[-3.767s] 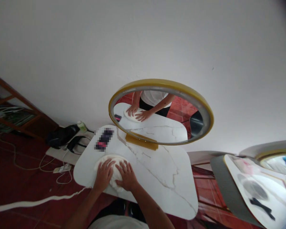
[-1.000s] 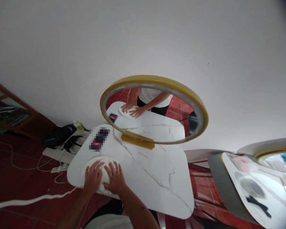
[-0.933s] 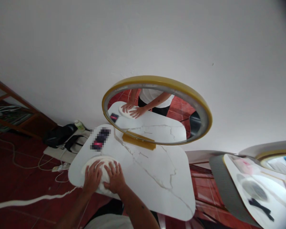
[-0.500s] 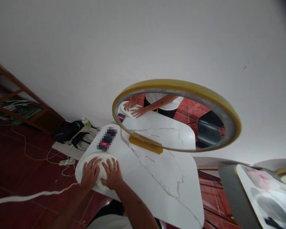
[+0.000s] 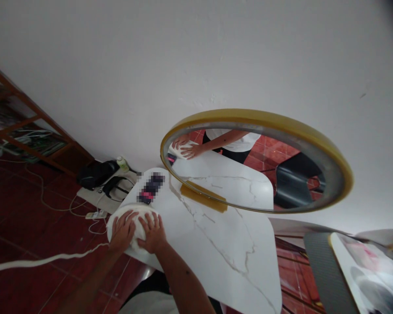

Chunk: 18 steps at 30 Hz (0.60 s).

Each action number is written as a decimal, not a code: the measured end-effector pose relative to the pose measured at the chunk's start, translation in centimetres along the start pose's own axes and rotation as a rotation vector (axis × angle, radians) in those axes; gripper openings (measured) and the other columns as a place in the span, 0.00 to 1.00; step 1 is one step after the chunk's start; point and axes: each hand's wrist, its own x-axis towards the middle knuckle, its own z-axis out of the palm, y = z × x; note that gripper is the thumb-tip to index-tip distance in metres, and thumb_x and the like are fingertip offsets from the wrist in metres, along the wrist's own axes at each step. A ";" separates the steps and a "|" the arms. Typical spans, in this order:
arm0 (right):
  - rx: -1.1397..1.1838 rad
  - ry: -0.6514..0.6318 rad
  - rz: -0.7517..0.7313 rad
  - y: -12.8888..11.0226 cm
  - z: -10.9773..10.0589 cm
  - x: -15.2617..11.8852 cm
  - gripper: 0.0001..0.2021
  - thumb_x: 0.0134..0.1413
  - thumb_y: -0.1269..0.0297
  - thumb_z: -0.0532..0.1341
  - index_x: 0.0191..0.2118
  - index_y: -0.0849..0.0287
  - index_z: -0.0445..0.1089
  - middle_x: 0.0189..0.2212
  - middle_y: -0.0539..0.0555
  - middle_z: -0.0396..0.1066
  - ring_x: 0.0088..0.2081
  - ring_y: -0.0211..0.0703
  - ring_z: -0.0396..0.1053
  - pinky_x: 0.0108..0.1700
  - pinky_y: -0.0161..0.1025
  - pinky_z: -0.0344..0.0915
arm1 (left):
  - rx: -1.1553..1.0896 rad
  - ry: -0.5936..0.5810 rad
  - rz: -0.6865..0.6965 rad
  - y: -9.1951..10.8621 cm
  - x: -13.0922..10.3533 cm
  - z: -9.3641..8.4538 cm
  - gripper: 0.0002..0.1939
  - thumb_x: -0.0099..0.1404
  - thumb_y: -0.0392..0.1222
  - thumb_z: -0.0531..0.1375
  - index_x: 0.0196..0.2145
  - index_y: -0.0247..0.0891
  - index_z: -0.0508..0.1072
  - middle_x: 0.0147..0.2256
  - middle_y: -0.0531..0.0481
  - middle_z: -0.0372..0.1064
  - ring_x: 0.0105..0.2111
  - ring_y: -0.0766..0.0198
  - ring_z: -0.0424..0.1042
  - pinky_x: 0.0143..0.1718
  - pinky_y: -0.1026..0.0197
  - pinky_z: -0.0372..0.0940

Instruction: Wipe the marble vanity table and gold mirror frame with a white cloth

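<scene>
A round, soft-looking white item point(image 5: 138, 237) lies at the left end of the white marble-patterned table point(image 5: 216, 248). My left hand point(image 5: 123, 229) rests on its left part, fingers spread and pointing away from me. On its right part lies my right hand point(image 5: 153, 231), open and flat with the fingers apart. The white item bulges a little between the two hands. Just beyond it is a dark, pixelated object with a pink patch point(image 5: 151, 188).
An oval gold-framed mirror point(image 5: 249, 114) stands at the table's back, reflecting both hands and a black chair. Left are a wooden shelf point(image 5: 36, 117), black bag point(image 5: 96, 173), bottle point(image 5: 122, 163) and power strip point(image 5: 96, 215). A white cord point(image 5: 49, 260) crosses the left side.
The view has shifted slightly, so the table and mirror appear further right. Both hands remain on the white item, their fingers a little differently placed.
</scene>
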 end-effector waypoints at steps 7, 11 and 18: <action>0.020 0.006 0.018 -0.1 -0.4 -1.1 0.37 0.57 0.42 0.48 0.66 0.50 0.31 0.66 0.51 0.33 0.65 0.53 0.33 0.63 0.54 0.36 | -0.005 0.016 -0.052 1.4 -0.7 -0.1 0.21 0.67 0.41 0.43 0.54 0.38 0.63 0.55 0.42 0.59 0.58 0.54 0.54 0.60 0.40 0.40; 0.038 0.002 0.015 0.5 -0.6 -2.8 0.37 0.56 0.43 0.50 0.66 0.49 0.34 0.66 0.51 0.35 0.65 0.53 0.33 0.63 0.54 0.37 | -0.003 0.036 -0.079 3.1 -1.9 0.4 0.21 0.66 0.40 0.44 0.54 0.39 0.63 0.56 0.42 0.59 0.58 0.54 0.55 0.59 0.40 0.42; 0.106 0.005 0.057 2.3 -0.9 -8.4 0.38 0.52 0.41 0.53 0.65 0.50 0.41 0.65 0.52 0.40 0.65 0.54 0.35 0.63 0.54 0.37 | 0.010 0.041 -0.072 7.1 -5.2 2.4 0.21 0.66 0.40 0.44 0.54 0.41 0.63 0.55 0.43 0.60 0.56 0.55 0.57 0.58 0.40 0.44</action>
